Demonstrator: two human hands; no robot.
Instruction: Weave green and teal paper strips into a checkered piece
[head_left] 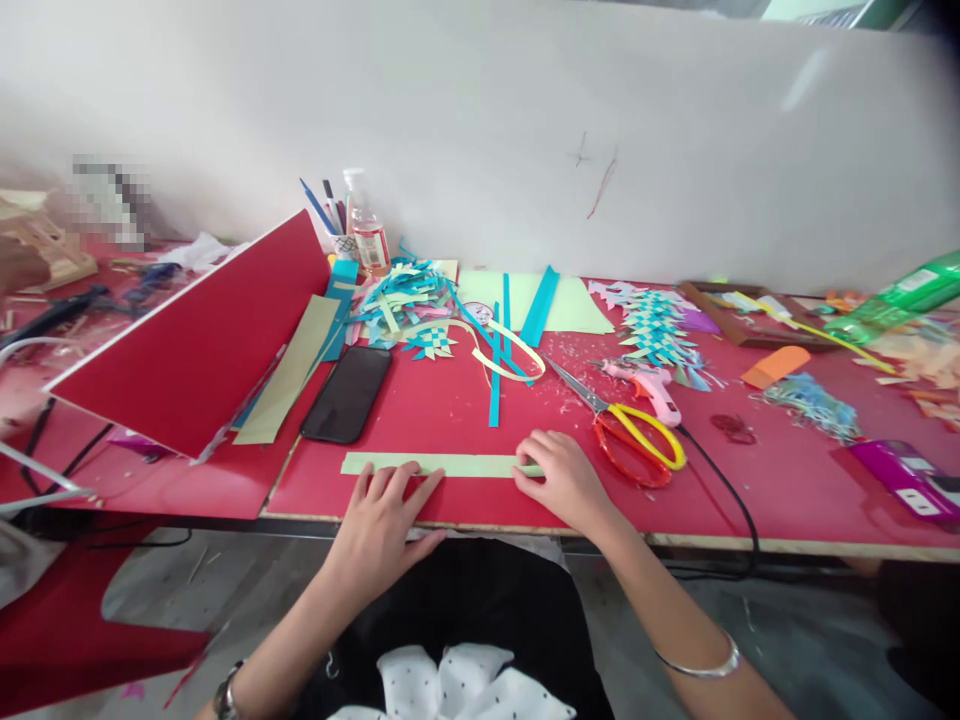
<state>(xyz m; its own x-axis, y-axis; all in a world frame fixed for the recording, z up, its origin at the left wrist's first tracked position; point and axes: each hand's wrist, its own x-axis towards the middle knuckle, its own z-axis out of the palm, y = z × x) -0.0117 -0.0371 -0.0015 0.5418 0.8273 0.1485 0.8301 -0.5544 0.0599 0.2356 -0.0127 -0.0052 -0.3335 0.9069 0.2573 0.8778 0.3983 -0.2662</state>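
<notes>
A pale green paper strip (472, 465) lies crosswise on the red tabletop near its front edge. The spread fingertips of my left hand (382, 515) rest on the strip's lower edge, left of its middle. At the strip's right end, my right hand (562, 475) pinches the paper between thumb and fingers. Scissors (637, 430) with yellow and red handles lie just right of that hand, beside a pink glue gun (649, 385). Beyond the strip are narrow blue paper strips (494, 370) and a curled cream strip (525, 345). A black phone (347, 394) lies to the left.
A red board (202, 340) leans at left. Behind the phone are a heap of cut paper strips (409, 300), a clear bottle (369, 230) and a pen cup (345, 244). A woven paper piece (652, 325), wooden tray (720, 315) and green bottle (907, 300) are on the right.
</notes>
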